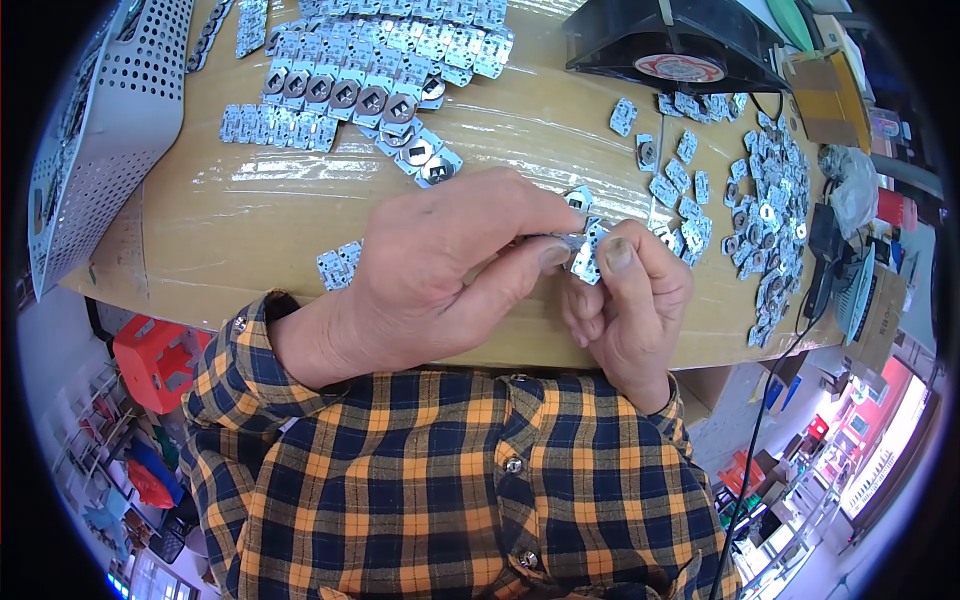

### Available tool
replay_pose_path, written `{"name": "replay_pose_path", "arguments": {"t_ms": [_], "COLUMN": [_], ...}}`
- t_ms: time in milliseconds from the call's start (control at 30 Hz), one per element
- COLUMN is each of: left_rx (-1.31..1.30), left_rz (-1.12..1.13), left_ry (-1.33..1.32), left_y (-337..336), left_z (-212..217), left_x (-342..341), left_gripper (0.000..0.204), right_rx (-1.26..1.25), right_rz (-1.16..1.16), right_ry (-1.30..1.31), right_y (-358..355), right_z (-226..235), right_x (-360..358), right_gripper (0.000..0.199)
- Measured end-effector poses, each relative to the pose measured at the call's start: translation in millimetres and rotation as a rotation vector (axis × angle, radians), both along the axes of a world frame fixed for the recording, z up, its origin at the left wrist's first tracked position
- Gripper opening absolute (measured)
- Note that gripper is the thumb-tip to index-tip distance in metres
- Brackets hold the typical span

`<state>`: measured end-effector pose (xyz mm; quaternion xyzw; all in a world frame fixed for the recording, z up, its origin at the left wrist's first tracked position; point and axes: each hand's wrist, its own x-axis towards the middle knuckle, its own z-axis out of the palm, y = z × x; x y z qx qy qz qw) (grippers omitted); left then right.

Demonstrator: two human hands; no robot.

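Note:
My left hand [440, 260] pinches a strip of small circuit boards between thumb and fingertips, and the fingers cover most of it. Opposite it, my right hand [632, 300] is closed with its thumb pressed on a small white circuit board [587, 262]. The two hands nearly meet above the table, where the pieces touch or overlap; I cannot tell if they are joined. Just beyond the fingertips another small board [577, 200] shows a dark square. Beside my left wrist lies a short piece of circuit boards [340, 265], partly hidden by the hand.
Rows of joined circuit boards [345, 90], some with round metal parts, cover the far left. A heap of loose boards [770, 220] spreads on the right. A black fan [680, 45] stands at the back. A perforated white basket [150, 60] is at left; a black cable [765, 400] hangs right.

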<state>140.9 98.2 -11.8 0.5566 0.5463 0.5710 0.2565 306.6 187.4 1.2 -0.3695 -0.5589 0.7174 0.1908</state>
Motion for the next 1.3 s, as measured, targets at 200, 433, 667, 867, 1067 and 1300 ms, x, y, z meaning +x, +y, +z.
{"name": "replay_pose_path", "arguments": {"t_ms": [200, 433, 667, 867, 1067, 1300], "left_rx": [0.170, 0.011, 0.031, 0.077, 0.086, 0.027], "left_rz": [0.101, 0.091, 0.022, 0.065, -0.044, -0.129], "left_ry": [0.163, 0.016, -0.043, 0.068, 0.070, 0.058], "left_y": [3, -2, -3, -2, 0, -2], "left_z": [-5, -1, -4, -2, 1, 3], "left_x": [3, -1, 2, 0, -4, -8], "left_gripper": [0.026, 0.024, 0.030, 0.031, 0.031, 0.028], "right_rx": [0.098, 0.006, 0.026, 0.018, 0.060, 0.076], "right_rz": [0.115, 0.014, -0.043, -0.046, -0.033, -0.028], "right_ry": [0.036, 0.037, 0.018, 0.012, -0.004, -0.002], "right_y": [-6, -4, -3, -3, -5, -3], "right_z": [0, -1, -4, 0, -3, -1], "right_x": [2, 0, 0, -1, 2, 4], "right_gripper": [0.029, 0.028, 0.031, 0.029, 0.029, 0.030]}}
